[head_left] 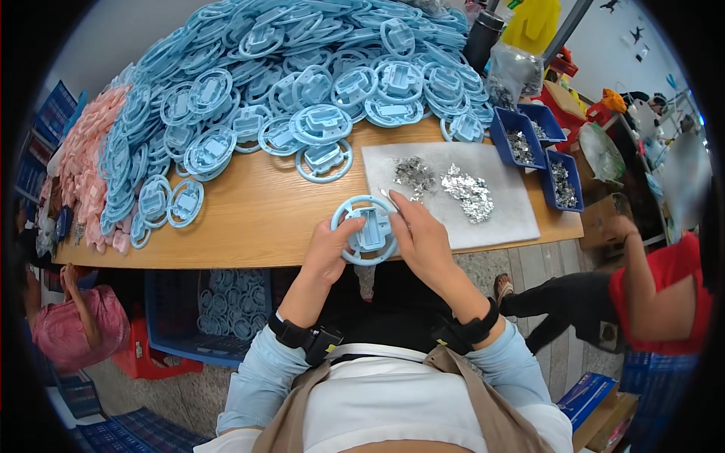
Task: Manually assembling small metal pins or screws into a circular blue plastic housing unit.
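In left grip [326, 248], blue ring-framed part [371, 232] pinched hollow side up, presumably for access; right grip [424, 248] alongside, closure indiscernible.

The person's left hand [325, 251] curls in a grip, the right hand [423, 241] angles inward, both forearms [299, 296] converging

Light-blue plastic wheel part [370, 235]: round rim, boxy recessed centre facing up at you, gripped in your left hand [326, 248], right beside your other one. Slim pale tool [388, 199]: pinched in your right hand [425, 240], slanted, fine detail too small to tell.
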The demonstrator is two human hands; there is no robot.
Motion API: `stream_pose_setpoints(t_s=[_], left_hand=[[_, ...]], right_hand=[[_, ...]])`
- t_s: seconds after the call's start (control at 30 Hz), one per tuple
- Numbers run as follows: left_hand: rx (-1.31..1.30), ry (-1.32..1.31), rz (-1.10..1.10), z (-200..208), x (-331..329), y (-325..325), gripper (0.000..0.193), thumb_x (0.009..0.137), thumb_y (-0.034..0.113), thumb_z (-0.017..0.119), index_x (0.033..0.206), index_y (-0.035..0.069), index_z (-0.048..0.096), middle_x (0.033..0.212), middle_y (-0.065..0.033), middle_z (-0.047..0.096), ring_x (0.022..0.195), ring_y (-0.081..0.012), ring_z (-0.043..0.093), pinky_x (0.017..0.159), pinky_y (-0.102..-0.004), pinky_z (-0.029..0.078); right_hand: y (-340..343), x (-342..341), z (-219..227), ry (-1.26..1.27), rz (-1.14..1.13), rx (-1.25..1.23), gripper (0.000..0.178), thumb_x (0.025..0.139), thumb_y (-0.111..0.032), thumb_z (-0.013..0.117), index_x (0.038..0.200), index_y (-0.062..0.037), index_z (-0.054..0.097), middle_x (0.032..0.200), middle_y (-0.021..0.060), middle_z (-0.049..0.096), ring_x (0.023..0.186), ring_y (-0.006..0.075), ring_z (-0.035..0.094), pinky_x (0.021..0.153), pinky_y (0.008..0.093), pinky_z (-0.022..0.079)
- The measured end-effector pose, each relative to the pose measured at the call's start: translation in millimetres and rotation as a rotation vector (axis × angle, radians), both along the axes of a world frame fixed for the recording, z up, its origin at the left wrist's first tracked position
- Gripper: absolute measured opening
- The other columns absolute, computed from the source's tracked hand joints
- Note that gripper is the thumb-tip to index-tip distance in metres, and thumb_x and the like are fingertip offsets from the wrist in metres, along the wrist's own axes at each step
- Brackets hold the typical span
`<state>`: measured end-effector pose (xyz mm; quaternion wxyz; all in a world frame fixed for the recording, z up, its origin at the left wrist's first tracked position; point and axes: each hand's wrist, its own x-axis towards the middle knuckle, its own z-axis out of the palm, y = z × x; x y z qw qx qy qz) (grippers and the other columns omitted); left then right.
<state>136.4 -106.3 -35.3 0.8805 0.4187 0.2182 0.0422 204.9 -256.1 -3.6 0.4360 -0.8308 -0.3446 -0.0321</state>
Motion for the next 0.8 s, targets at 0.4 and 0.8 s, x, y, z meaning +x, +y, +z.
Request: stream_pose_setpoints(t_s=[0.4,0.8], left_hand=[[0.008,0.037,0.031,-2,2,-1,0.024,0.080,0.014,0.063,0.100,0.003,0.057,0.086,-0.0031,0.061,0.076,-0.0113,0.059,0.060,-0.0245,0.046],[-0.004,0.036,0.047,-1,3,-3,0.024,0.079,0.013,0.063,0.101,0.003,0.056,0.085,-0.0024,0.060,0.073,-0.0095,0.058,0.056,-0.0227,0.044]], right_hand=[[-7,-16,-13,-0.277,0.081,-0.293,0.049,0.073,-0.005,0.057,0.121,-0.0155,0.052,0.069,0.0083,0.053,0.054,0.0264,0.057,0.048,0.0360,0.047],[-5,-19,-15,-0.299,0.116,-0.345,0.056,0.070,-0.002,0.058,0.125,-0.0110,0.048,0.072,0.0093,0.051,0.057,0.0251,0.057,0.049,0.0349,0.048]])
